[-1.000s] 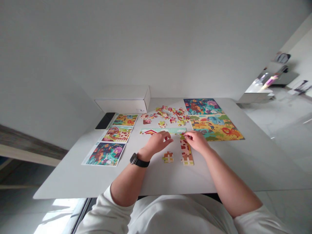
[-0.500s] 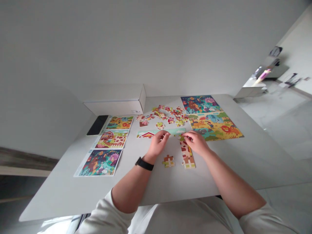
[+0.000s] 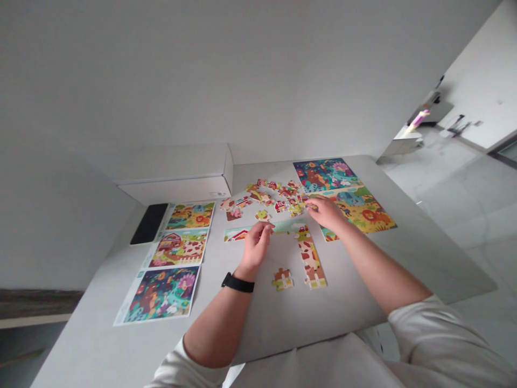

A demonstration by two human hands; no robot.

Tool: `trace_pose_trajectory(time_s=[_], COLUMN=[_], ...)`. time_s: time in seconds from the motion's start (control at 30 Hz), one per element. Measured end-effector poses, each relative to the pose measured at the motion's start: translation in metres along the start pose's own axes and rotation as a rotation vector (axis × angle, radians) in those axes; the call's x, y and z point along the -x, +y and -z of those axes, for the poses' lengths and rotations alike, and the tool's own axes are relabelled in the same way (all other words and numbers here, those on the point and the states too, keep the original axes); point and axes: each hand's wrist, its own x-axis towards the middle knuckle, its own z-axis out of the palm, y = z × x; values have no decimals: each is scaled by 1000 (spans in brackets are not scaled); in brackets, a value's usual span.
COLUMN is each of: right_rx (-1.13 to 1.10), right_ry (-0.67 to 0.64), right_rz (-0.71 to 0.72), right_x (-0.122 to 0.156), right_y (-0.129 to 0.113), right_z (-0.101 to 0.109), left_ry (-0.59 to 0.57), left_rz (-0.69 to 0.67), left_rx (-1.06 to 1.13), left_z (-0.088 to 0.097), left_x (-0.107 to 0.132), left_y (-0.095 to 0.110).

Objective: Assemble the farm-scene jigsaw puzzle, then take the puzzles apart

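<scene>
My left hand (image 3: 256, 247) is closed, its fingers curled and the thumb against them, over the assembled top strip of jigsaw puzzle (image 3: 293, 226). What it holds, if anything, is hidden. My right hand (image 3: 325, 212) has its fingers bent together at the right edge of the loose puzzle pieces (image 3: 262, 195); I cannot make out what is between the fingertips. From the strip's right end, a joined column of pieces (image 3: 310, 258) with cow patches runs toward me. Left of the column lie a few joined pieces (image 3: 281, 279), apart from it.
Picture sheets (image 3: 163, 293) lie on the left, with a black phone-like slab (image 3: 149, 223) beside them. A white box (image 3: 173, 186) stands at the back left against the wall. Two more pictures, a night scene (image 3: 329, 173) and a lion scene (image 3: 367, 213), lie on the right.
My right hand has moved from the strip's right corner up to the loose pieces. A piece with a red shape now shows at that corner. My left hand stays over the strip; the view has shifted.
</scene>
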Motion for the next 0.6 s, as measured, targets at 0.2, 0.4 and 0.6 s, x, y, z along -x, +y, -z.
trace_pose_trajectory(time_s=[0.2, 0.4, 0.6], right_rx=[92, 129, 202], right_ry=[-89, -216, -279], right_rz=[-22, 161, 218], right_x=[-48, -85, -97], right_y=[-17, -66, -104], right_z=[-22, -58, -86], left_ry=[3, 7, -1], left_rz=[70, 76, 76], left_rx=[145, 186, 222], left_z=[3, 2, 0], left_x=[0, -2, -2], left_y=[10, 5, 3])
